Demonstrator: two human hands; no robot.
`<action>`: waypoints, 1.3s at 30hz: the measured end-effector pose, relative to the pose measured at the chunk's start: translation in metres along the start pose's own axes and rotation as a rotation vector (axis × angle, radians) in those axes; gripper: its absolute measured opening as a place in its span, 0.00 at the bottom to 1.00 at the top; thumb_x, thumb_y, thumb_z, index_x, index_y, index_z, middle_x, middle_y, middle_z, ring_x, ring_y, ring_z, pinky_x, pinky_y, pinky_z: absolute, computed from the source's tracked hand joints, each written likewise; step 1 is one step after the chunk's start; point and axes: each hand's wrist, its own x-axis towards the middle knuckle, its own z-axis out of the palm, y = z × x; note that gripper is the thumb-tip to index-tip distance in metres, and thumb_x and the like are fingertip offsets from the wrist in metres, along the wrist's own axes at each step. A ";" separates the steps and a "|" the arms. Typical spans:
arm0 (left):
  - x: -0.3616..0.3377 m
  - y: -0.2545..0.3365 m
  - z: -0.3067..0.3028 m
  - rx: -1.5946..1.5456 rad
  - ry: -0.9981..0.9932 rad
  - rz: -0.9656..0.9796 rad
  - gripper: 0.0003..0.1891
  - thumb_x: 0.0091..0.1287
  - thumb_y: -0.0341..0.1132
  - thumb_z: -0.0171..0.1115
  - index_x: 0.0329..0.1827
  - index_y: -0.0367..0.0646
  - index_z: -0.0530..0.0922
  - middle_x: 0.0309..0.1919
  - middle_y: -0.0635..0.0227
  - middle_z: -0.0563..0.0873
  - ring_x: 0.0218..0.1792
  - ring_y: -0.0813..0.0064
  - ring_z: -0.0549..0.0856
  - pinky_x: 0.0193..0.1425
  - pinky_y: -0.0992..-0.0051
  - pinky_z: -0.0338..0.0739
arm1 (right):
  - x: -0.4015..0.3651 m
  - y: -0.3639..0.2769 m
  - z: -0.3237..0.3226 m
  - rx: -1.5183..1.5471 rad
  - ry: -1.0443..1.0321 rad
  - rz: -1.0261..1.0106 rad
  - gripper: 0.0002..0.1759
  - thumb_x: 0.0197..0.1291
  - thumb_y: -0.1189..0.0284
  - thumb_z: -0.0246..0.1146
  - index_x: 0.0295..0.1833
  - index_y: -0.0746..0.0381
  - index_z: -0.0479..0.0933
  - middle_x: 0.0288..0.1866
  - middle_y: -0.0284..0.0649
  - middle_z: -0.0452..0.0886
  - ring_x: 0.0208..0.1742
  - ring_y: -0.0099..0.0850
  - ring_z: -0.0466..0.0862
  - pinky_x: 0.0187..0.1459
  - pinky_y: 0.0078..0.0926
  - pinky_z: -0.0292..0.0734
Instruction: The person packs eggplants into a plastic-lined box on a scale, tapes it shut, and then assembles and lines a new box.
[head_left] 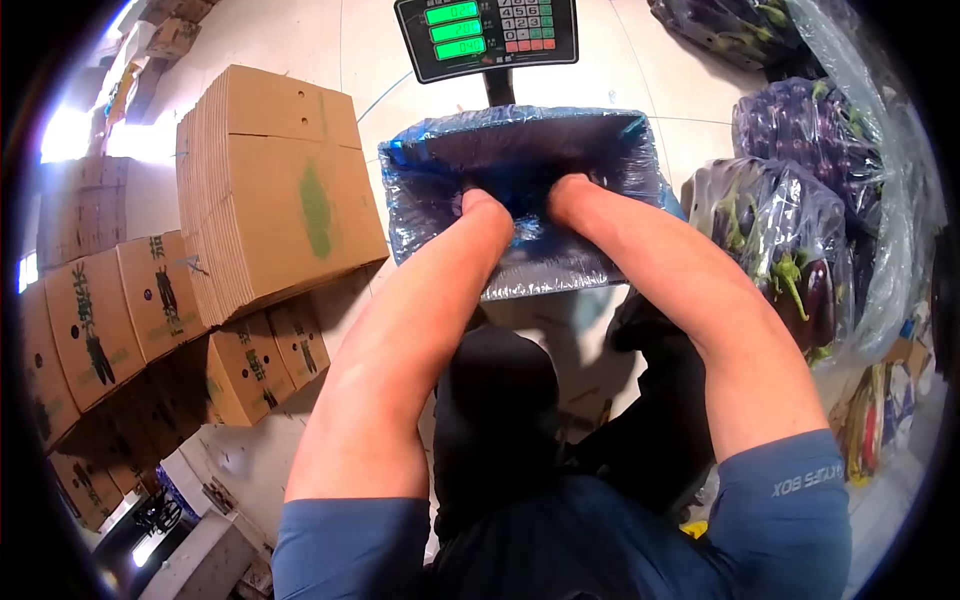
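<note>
A box lined with thin, shiny plastic stands in front of me, its liner folded over the rim. Its inside is in deep shadow. My left hand reaches down into it on the left, and only the wrist and the base of the hand show. My right hand is in the box too, a little apart from the left, its fingers lost in the dark. Whether either hand holds something cannot be seen. Just behind the box rises the lit display of a digital scale, with a keypad beside green number windows.
Left of the box stands a stack of flattened cartons. Several printed cardboard boxes line up beyond it. At right, clear plastic bags of eggplants lie close to my right arm. My knees are just below the box.
</note>
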 end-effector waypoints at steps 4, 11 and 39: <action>0.001 -0.006 0.010 -0.015 -0.002 0.002 0.20 0.69 0.43 0.62 0.63 0.55 0.84 0.66 0.69 0.81 0.67 0.68 0.79 0.69 0.65 0.72 | 0.012 0.010 0.029 -0.043 -0.038 0.011 0.20 0.65 0.64 0.63 0.62 0.48 0.84 0.66 0.37 0.83 0.65 0.43 0.82 0.60 0.49 0.79; -0.006 -0.007 0.008 -0.098 -0.015 0.105 0.19 0.68 0.44 0.62 0.60 0.52 0.85 0.62 0.63 0.84 0.63 0.63 0.82 0.64 0.64 0.76 | -0.002 0.005 -0.002 -0.110 0.081 -0.274 0.17 0.56 0.66 0.68 0.51 0.58 0.88 0.54 0.45 0.88 0.55 0.42 0.87 0.55 0.40 0.82; -0.222 0.061 -0.054 -0.999 0.623 0.433 0.31 0.72 0.47 0.65 0.69 0.33 0.74 0.63 0.46 0.82 0.65 0.57 0.82 0.69 0.64 0.75 | -0.344 0.128 0.370 0.621 1.220 1.006 0.29 0.51 0.54 0.65 0.48 0.69 0.84 0.60 0.50 0.79 0.68 0.45 0.72 0.67 0.52 0.65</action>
